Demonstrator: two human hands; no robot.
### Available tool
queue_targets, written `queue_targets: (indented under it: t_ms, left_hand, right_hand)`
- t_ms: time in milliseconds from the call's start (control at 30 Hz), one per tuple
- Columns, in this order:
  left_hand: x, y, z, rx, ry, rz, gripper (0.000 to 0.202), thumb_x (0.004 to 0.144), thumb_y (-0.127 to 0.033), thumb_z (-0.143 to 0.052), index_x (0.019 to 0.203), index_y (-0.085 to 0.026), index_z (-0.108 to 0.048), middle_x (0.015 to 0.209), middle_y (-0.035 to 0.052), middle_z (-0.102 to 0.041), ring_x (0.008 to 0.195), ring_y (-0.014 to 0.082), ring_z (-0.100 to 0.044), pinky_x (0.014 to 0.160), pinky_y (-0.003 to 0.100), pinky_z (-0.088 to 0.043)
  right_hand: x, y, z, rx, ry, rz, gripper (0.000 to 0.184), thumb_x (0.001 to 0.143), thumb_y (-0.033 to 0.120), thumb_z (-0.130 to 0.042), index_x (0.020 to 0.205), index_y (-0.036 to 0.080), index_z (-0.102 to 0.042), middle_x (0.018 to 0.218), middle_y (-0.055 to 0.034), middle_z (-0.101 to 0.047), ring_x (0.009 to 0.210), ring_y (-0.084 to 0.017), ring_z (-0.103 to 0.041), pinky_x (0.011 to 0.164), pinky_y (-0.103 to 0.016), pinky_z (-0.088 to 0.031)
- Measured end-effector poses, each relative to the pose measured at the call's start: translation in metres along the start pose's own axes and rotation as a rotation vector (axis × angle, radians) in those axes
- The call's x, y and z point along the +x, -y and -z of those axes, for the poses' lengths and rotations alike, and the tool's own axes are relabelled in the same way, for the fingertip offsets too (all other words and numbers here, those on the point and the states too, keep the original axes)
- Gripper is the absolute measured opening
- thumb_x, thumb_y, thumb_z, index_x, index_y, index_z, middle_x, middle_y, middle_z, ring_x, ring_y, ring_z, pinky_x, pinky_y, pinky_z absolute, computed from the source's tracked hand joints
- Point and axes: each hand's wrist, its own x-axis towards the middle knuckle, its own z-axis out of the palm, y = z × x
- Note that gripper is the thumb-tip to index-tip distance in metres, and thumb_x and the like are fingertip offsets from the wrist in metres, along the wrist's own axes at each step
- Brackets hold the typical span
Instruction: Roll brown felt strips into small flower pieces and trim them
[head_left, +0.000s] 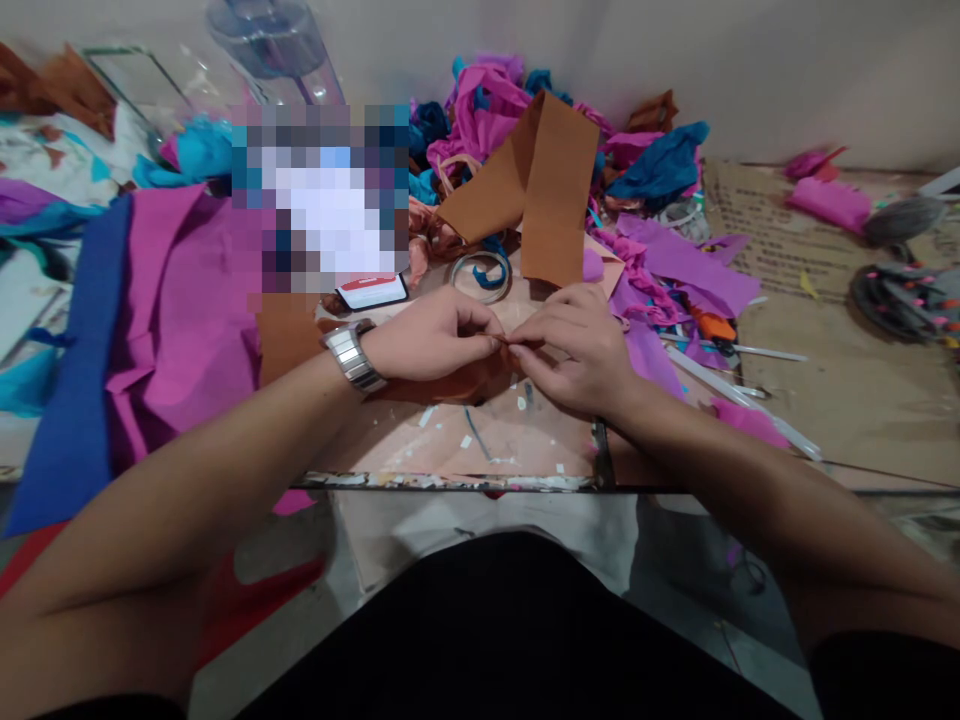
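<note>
Black clothing (517,630) nearest the camera, below both hands. Next, just short of the hands, the front edge of a table (409,452), rough and flecked with pale bits; small white scraps (466,441) scattered below the fingertips. To the far left of the hands, past the left forearm, a blue sheet (75,370) and a large creased magenta sheet (184,300). To the right, beyond the right forearm, white sticks (750,404) lying on the slant. At the centre, pinching a thin edge of brown paper (480,378) between thumb and forefinger: left hand (431,335), metal watch (355,357) at the wrist. Pinching the same edge, fingertips close against the left ones: right hand (577,345). Rest of the paper low under the left hand. Just beyond the left hand, a phone (375,291), mostly pixelated; between and beyond the hands, a clear ring (480,300). Beyond the right hand, a folded brown strip (559,190), leaning on crumpled magenta paper (487,110). Farther beyond the left hand, a clear bottle (274,45), then the pale wall (675,60).
</note>
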Motion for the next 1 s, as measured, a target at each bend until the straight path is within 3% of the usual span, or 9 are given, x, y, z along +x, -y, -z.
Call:
queue_targets:
  t_ms: [200,433,800,1000]
  left_hand:
    - [0.0,0.001,0.0,0.023,-0.02,-0.013,0.029,0.096,-0.036,-0.06,0.086,-0.016,-0.078,0.076,0.0008,-0.074,0.069,0.0125,-0.06,0.068,0.025,-0.045]
    - [0.0,0.002,-0.002,0.017,-0.07,-0.007,0.025,0.094,-0.03,-0.059,0.082,-0.015,-0.077,0.075,0.0007,-0.074,0.067,0.0118,-0.061,0.068,0.024,-0.046]
    - [-0.001,0.0,0.002,0.0,-0.032,0.002,0.022,0.089,-0.025,-0.064,0.095,-0.017,-0.083,0.089,0.0027,-0.083,0.078,0.0157,-0.072,0.077,0.026,-0.053]
    - [-0.003,-0.004,0.01,0.131,-0.024,-0.016,0.031,0.087,-0.024,-0.058,0.101,-0.019,-0.084,0.086,0.0013,-0.081,0.074,0.0156,-0.067,0.074,0.028,-0.05]
  right_hand:
    - [0.002,0.002,0.003,-0.003,0.008,0.029,0.009,0.094,0.025,-0.07,0.099,0.027,-0.077,0.09,-0.0008,-0.08,0.093,-0.025,-0.065,0.092,-0.047,-0.042]
    - [0.001,0.002,0.002,-0.023,-0.004,-0.003,0.006,0.095,0.029,-0.071,0.097,0.027,-0.077,0.09,-0.0018,-0.079,0.094,-0.026,-0.065,0.093,-0.048,-0.044]
    - [0.001,-0.001,0.001,-0.01,-0.007,0.016,0.009,0.094,0.026,-0.072,0.1,0.029,-0.078,0.093,-0.0005,-0.081,0.094,-0.025,-0.066,0.094,-0.048,-0.043]
    - [0.002,0.001,0.002,0.003,-0.017,0.006,0.009,0.094,0.026,-0.07,0.099,0.029,-0.078,0.092,-0.0002,-0.082,0.092,-0.024,-0.067,0.093,-0.048,-0.043]
